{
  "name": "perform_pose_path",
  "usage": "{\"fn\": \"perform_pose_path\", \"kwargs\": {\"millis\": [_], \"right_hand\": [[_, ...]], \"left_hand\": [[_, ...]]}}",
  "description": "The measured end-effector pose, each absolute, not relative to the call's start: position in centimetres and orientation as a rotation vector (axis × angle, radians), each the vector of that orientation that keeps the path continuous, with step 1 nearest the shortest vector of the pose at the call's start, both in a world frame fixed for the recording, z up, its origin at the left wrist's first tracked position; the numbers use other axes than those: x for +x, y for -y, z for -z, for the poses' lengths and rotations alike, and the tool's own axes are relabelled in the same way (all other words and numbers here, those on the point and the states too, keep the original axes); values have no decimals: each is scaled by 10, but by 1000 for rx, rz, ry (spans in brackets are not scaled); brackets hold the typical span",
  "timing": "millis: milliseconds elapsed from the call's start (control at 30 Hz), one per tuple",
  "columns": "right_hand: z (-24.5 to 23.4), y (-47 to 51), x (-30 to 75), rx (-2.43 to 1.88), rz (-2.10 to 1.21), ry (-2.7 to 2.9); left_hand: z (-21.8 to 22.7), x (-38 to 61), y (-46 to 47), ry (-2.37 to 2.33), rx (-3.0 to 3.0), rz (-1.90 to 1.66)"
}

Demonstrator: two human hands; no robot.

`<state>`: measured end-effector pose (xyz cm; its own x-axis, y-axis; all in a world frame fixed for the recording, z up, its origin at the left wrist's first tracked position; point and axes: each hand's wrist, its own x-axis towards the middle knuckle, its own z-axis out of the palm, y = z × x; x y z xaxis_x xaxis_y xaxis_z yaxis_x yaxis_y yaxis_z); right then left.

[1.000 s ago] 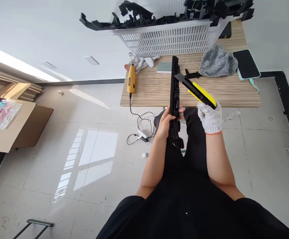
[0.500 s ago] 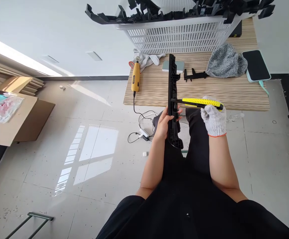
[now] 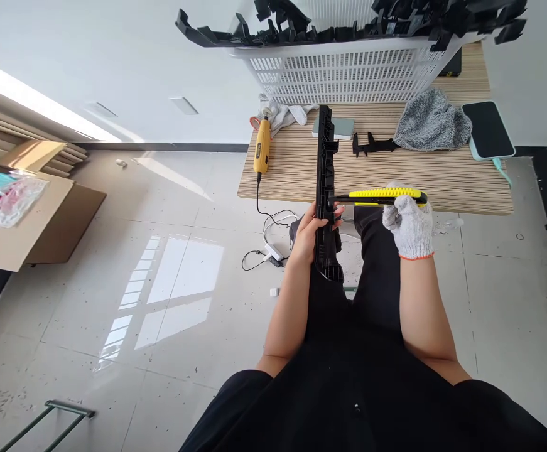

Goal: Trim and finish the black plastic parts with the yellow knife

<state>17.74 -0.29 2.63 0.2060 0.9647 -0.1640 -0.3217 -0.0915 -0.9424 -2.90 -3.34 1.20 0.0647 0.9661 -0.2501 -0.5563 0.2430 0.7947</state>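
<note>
My bare left hand (image 3: 307, 233) is wrapped round a long black plastic trim piece (image 3: 324, 169), which stands lengthwise in front of me, its lower end over my lap. White knitted glove on, my right hand (image 3: 409, 226) grips a yellow-and-black utility knife (image 3: 372, 196) by the handle. The knife points left, its dark front end at the middle of the trim piece, just above my left fingers. Whether the blade touches the plastic is too small to tell.
On the wooden table (image 3: 292, 182) lie a yellow rotary tool (image 3: 262, 147), a black caliper (image 3: 372, 145), a grey cloth (image 3: 433, 122) and a phone (image 3: 488, 130). A white basket (image 3: 339, 75) of black parts stands behind. Cables (image 3: 273, 248) lie on the floor; a cardboard box (image 3: 66, 220) is at left.
The knife has shifted slightly and lies more level, its front end a little lower on the trim piece. My left hand keeps its hold. The whole view has shifted slightly.
</note>
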Motion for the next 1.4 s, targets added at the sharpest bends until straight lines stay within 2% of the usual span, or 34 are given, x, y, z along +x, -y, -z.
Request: {"fn": "perform_pose_path", "kwargs": {"millis": [500, 700, 933, 1400], "right_hand": [[-19, 12, 182, -1065, -1252, 922], [-8, 13, 171, -939, -1116, 1031], [-13, 16, 154, -1194, -1061, 950], [-18, 13, 156, -1263, -1101, 817]], "left_hand": [[-9, -25, 32, -924, 543, -1248], [-6, -16, 33, -894, 603, -1209], [-8, -1, 35, -859, 642, -1174], [-6, 7, 35, -865, 631, -1176]]}}
